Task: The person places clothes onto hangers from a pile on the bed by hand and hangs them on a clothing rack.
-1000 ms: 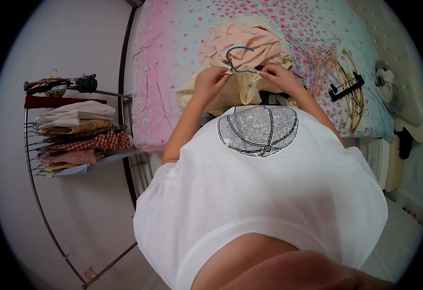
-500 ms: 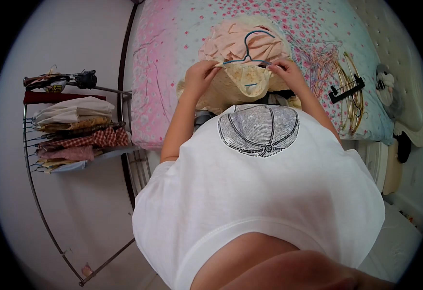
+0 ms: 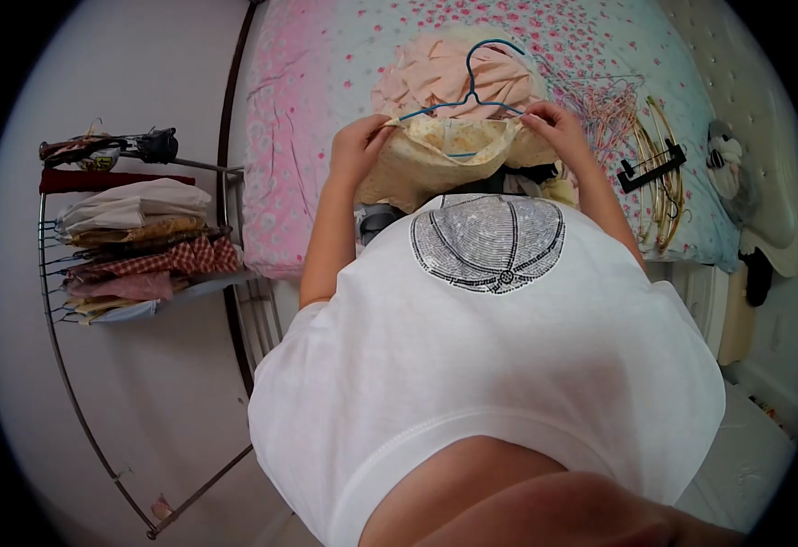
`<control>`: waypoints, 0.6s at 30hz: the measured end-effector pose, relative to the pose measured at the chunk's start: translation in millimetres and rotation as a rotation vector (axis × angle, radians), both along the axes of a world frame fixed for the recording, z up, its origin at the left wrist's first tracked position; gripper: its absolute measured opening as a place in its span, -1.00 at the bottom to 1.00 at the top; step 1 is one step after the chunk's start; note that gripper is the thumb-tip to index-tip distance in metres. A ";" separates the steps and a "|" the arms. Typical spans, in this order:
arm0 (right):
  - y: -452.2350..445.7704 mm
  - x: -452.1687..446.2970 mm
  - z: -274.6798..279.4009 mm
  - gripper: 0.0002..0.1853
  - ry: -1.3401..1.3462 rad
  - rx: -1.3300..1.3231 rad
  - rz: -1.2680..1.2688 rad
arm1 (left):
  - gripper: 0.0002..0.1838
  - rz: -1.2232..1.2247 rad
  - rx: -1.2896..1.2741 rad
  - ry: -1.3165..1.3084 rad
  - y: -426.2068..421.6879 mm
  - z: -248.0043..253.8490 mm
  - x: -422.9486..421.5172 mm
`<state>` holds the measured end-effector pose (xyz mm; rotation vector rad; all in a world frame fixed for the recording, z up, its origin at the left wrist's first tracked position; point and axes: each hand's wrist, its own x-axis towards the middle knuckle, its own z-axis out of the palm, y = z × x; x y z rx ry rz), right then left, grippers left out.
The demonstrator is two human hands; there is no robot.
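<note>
Clock positions are taken about the blue hanger (image 3: 473, 88), which lies within the neckline of the pale yellow garment (image 3: 408, 169) above the bed (image 3: 303, 64). The left hand (image 3: 359, 149) pinches the garment at the hanger's left end, thumb against fingers; the right hand (image 3: 558, 137) pinches it at the right end. Pink cloth (image 3: 426, 80) lies at twelve; tangled thin hangers (image 3: 604, 114), three; gold hangers (image 3: 679, 196) and a black clip hanger (image 3: 651, 170), four; headboard (image 3: 704, 41), two; loaded clothes rack (image 3: 64, 383) by the wall (image 3: 144, 73), eight.
</note>
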<state>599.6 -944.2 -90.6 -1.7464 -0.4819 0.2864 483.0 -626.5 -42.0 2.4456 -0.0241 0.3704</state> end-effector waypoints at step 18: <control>-25.0 9.7 5.1 -0.74 -0.313 -0.035 -0.120 | -0.82 0.082 -0.046 -0.130 17.1 10.7 -4.7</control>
